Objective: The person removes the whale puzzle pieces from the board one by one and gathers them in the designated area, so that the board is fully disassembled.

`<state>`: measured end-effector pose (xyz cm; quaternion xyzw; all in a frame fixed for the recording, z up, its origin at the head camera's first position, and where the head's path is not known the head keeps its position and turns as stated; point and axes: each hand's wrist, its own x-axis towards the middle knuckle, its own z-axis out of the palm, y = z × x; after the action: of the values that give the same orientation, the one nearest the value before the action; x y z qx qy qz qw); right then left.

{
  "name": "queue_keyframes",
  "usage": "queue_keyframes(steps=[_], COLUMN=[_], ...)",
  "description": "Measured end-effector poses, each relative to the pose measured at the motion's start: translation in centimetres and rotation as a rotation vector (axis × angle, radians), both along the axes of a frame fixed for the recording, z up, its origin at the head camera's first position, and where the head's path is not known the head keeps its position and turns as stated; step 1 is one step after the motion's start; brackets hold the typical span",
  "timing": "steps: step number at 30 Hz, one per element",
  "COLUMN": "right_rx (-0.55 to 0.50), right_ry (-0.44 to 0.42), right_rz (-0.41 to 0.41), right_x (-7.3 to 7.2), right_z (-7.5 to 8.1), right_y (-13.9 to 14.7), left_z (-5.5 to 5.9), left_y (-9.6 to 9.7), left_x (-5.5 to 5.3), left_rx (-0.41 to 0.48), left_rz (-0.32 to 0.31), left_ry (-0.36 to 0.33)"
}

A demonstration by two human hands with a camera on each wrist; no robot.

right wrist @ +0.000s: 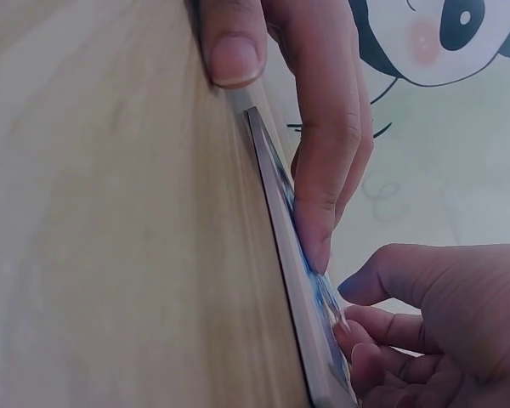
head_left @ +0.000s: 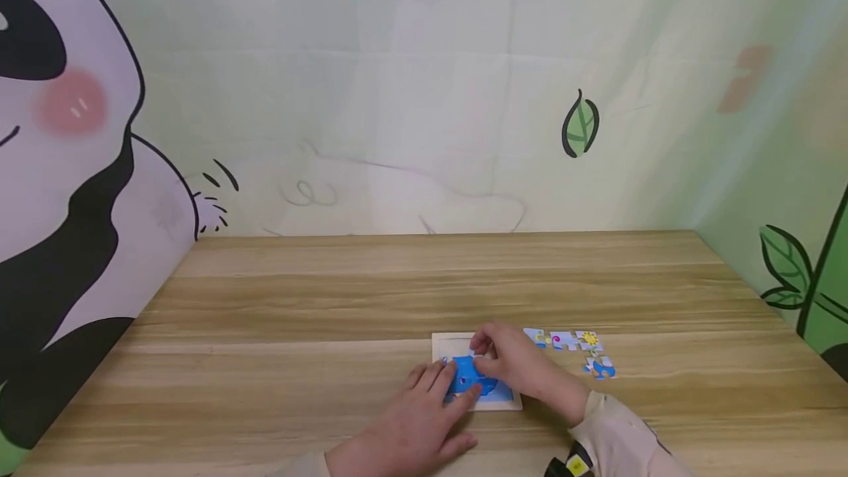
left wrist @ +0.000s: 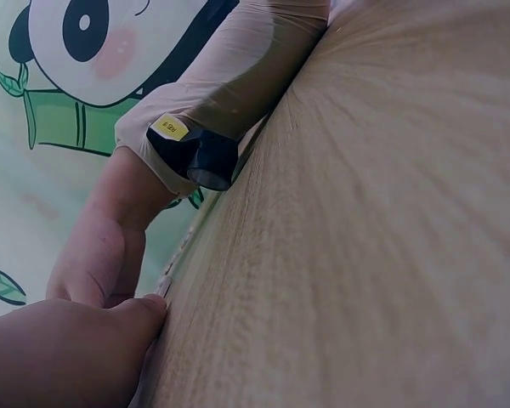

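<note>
A small jigsaw puzzle in a pale wooden frame lies on the table, with a blue animal picture partly filled in. My left hand lies across its left side, fingers spread and fingertips on the blue pieces. In the right wrist view the left thumb extends toward the near edge of the frame. Over the frame's upper right, my right hand has thumb and fingers bent together, pinching a small puzzle piece mostly hidden by the fingertips. A pale strip of the tray's inside shows along its top.
Several loose puzzle pieces lie right of the frame, one with a yellow sun shape, and a blue one lower down. The wooden table meets a wall painted with a panda and leaves.
</note>
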<state>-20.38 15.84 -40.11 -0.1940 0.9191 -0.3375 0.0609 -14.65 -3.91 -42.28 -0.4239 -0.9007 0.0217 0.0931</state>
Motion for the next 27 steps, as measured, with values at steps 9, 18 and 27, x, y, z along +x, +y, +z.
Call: queue_keyframes(steps=[9,18,27], right_rx=[-0.077,-0.086,-0.120], right_ry=[-0.020,0.004,-0.032], right_rz=[0.017,0.024,0.028], right_x=[-0.17,-0.22,-0.25], right_z=[-0.14,-0.12,-0.18], right_y=[0.16,0.27,0.43], left_z=[-0.14,-0.06,0.08], left_y=[0.08,0.14,0.10], left_x=[-0.02,-0.03,-0.05], left_rx=[0.012,0.010,0.004], left_rz=[0.000,0.006,0.009], left_ry=[0.008,0.008,-0.042])
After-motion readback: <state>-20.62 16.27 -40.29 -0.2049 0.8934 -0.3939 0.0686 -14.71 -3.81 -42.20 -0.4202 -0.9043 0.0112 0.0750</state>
